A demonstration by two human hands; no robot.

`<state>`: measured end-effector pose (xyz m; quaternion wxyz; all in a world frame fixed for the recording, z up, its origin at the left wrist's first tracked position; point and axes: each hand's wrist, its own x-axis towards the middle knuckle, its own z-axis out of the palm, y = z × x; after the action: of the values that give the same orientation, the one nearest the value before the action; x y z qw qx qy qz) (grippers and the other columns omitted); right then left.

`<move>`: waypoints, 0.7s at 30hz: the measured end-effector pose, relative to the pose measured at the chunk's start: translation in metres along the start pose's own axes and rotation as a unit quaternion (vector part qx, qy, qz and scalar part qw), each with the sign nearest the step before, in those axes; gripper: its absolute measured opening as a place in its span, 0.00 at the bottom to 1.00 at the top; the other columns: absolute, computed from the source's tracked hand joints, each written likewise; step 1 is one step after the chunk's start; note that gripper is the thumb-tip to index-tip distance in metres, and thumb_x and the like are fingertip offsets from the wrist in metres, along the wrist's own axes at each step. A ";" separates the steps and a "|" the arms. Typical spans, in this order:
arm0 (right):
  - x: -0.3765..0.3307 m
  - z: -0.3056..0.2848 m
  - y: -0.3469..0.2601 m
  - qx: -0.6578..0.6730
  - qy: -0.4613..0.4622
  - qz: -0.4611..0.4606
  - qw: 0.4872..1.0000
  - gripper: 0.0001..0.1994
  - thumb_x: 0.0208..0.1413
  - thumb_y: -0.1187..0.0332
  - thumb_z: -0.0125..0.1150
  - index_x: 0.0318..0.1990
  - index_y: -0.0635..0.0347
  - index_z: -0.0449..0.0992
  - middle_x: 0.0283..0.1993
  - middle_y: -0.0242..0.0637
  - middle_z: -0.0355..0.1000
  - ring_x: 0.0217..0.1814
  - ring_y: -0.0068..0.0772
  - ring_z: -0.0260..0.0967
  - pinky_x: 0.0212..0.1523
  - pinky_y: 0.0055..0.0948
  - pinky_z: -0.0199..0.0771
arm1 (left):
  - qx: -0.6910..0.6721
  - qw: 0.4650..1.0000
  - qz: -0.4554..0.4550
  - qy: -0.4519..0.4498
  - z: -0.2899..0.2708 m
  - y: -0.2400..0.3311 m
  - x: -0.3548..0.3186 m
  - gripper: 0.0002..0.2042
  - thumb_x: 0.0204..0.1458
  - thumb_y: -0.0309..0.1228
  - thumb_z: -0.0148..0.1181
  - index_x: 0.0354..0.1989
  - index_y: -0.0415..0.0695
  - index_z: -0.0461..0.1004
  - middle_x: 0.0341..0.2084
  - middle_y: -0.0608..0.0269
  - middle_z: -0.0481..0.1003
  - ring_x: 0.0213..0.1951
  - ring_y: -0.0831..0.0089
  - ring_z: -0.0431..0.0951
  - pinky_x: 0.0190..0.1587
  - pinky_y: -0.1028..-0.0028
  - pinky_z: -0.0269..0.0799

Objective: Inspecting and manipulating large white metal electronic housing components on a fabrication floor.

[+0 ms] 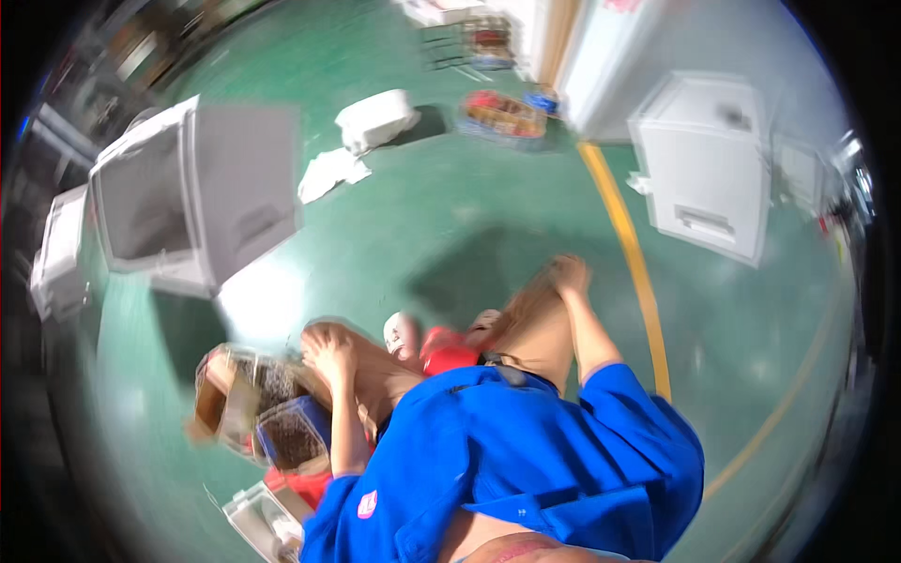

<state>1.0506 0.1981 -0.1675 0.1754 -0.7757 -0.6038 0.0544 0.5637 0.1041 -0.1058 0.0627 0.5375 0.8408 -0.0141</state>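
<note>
Far to my left a grey open box (202, 192) stands tilted on the green floor (441, 235), with a smaller pale box (58, 253) at the picture's left edge beside it. Nearer to me, at the lower left, a cluster of containers sits on the floor: a brown cardboard box (214, 399), a clear tub of dark bits (267, 385) and a blue bin (296, 436) filled with the same dark bits, with a clear plastic case (263, 516) below them.

My left hand (328, 355) rests on my left knee (375, 375), fingers curled loosely over it and holding nothing. The blue bin lies just below and to the left of this hand, close by my forearm, but I cannot tell whether they touch. My blue sleeves (526, 450) fill the lower middle.

My right hand (568, 275) lies on my right knee (530, 324), fingers bent down over it, also empty; it is well apart from the bin. Between my knees something red (449, 352) shows, too blurred to name.

Further right a yellow line (631, 253) runs across the floor, and beyond it a white cabinet (704, 174) stands near the wall. Up top, crumpled white bags (375, 120) and a basket of coloured items (502, 114) lie on the floor.
</note>
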 end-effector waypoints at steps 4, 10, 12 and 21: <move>0.001 -0.020 -0.044 -0.009 -0.077 0.073 0.994 0.13 0.45 0.62 0.55 0.38 0.55 0.75 0.50 0.39 0.67 0.59 0.41 0.57 0.55 0.47 0.55 | 0.030 0.992 0.043 0.116 0.035 -0.041 0.014 0.17 0.50 0.38 0.47 0.45 0.47 0.73 0.54 0.46 0.62 0.59 0.40 0.51 0.48 0.38 0.57; -0.017 -0.027 -0.011 0.001 -0.049 0.076 0.996 0.17 0.46 0.62 0.55 0.44 0.54 0.74 0.56 0.40 0.62 0.63 0.41 0.53 0.58 0.46 0.52 | 0.082 0.984 0.090 0.131 0.036 -0.010 0.011 0.16 0.48 0.36 0.50 0.44 0.45 0.73 0.57 0.48 0.58 0.56 0.39 0.54 0.44 0.42 0.62; -0.025 -0.024 -0.005 0.002 -0.018 0.063 0.998 0.17 0.46 0.61 0.56 0.45 0.54 0.74 0.58 0.40 0.61 0.64 0.41 0.51 0.59 0.46 0.51 | 0.083 0.980 0.104 0.149 0.039 -0.009 0.016 0.16 0.48 0.37 0.50 0.44 0.45 0.73 0.57 0.48 0.59 0.57 0.40 0.54 0.43 0.42 0.63; 0.002 -0.133 0.017 0.382 0.168 0.065 0.907 0.10 0.51 0.70 0.58 0.41 0.63 0.75 0.39 0.40 0.75 0.38 0.23 0.72 0.38 0.22 0.71 | 0.118 0.989 0.051 0.069 0.007 0.003 0.003 0.17 0.51 0.39 0.46 0.48 0.52 0.70 0.59 0.53 0.56 0.59 0.45 0.53 0.49 0.48 0.63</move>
<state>1.1064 0.1690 -0.0489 0.5530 -0.6845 -0.4468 0.1611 0.5653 0.1077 -0.1126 -0.0583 0.5832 0.8070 -0.0728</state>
